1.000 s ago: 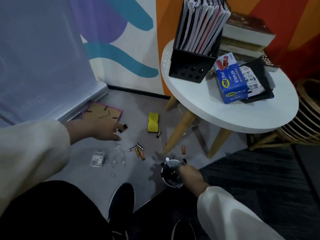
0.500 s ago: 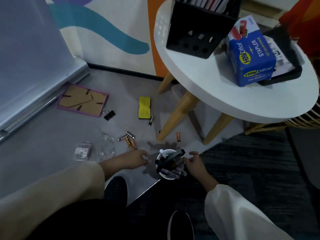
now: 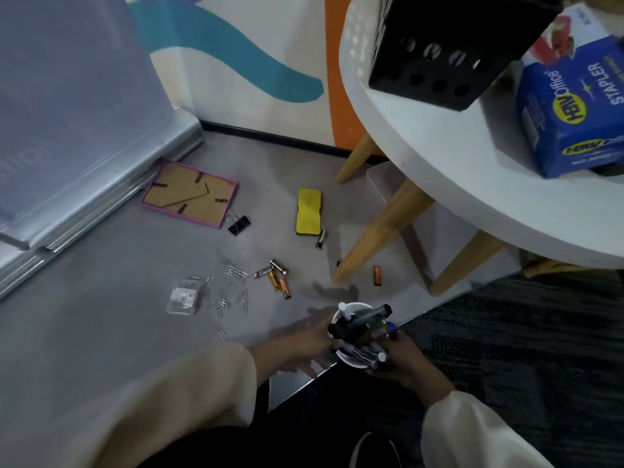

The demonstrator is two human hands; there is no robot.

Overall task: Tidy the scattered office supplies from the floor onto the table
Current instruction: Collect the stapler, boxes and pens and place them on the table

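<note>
A white cup of markers (image 3: 351,358) is held between both hands just above the floor edge. My left hand (image 3: 304,346) presses its left side and my right hand (image 3: 401,359) wraps its right side. On the grey floor lie a yellow eraser (image 3: 309,212), several batteries (image 3: 275,275), one orange battery (image 3: 377,275), a black binder clip (image 3: 238,224), scattered paper clips (image 3: 229,285), a clear clip box (image 3: 184,296) and a pink picture frame (image 3: 189,192) lying face down. The round white table (image 3: 439,170) stands at upper right.
On the table stand a black file holder (image 3: 435,59) and a blue stapler box (image 3: 574,116). Wooden table legs (image 3: 381,228) reach down to the floor near the batteries. A dark carpet (image 3: 506,349) covers the right floor. A silver banner base (image 3: 101,184) runs along the left.
My left hand left the binder clip near the frame and came back to the marker cup. Both hands now grip the cup, and the view has dropped closer to the floor.
</note>
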